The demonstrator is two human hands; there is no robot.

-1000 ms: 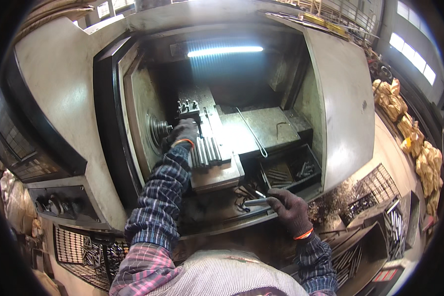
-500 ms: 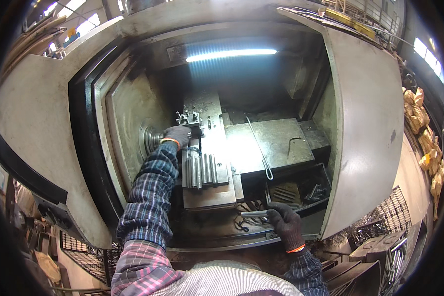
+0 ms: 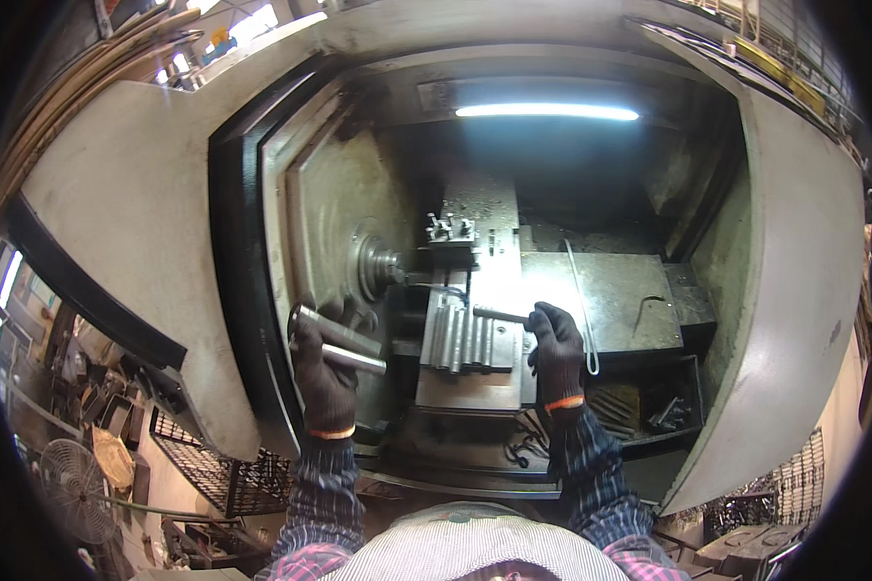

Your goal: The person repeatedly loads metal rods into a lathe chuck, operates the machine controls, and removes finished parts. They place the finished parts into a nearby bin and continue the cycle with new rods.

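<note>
My left hand (image 3: 326, 382) holds two bars (image 3: 344, 334), my right hand (image 3: 557, 353) one rod (image 3: 502, 314), unplaced; bar row (image 3: 465, 339) laid between.

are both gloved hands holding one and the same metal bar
No, the left hand grips shiny silver cylindrical metal bars while the right hand holds a separate slim grey metal rod.

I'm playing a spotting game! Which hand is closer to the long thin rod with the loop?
Right. The right hand is just left of the looped rod; the left hand is much farther left, past the row of bars.
</note>
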